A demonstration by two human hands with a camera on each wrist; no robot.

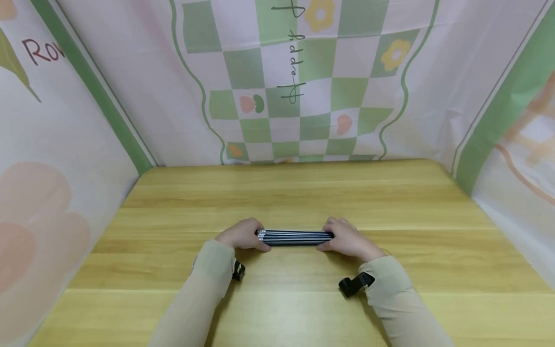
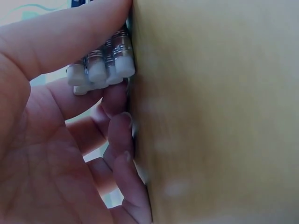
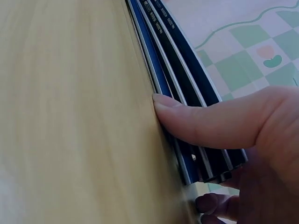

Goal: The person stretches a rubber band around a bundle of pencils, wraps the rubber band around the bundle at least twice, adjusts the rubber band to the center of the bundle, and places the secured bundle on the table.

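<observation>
A bundle of dark striped pencils (image 1: 297, 237) lies sideways on the wooden table, between both hands. White erasers (image 2: 97, 72) in metal ferrules cap the pencils at the left end. My left hand (image 1: 243, 234) grips that end, thumb on the near side and fingers curled behind. At the other end, my right hand (image 1: 347, 238) holds the pencils between its thumb (image 3: 201, 119) and fingers. The right wrist view shows the dark blue and black pencil shafts (image 3: 187, 79) with silver edges and small print. Their far ends are partly hidden behind the right hand.
The wood-grain table (image 1: 286, 299) spreads out on all sides of the hands. A printed cloth (image 1: 282, 62) with green checks hangs behind its back edge, and more cloth hangs at left and right. Each wrist wears a black strap device (image 1: 355, 284).
</observation>
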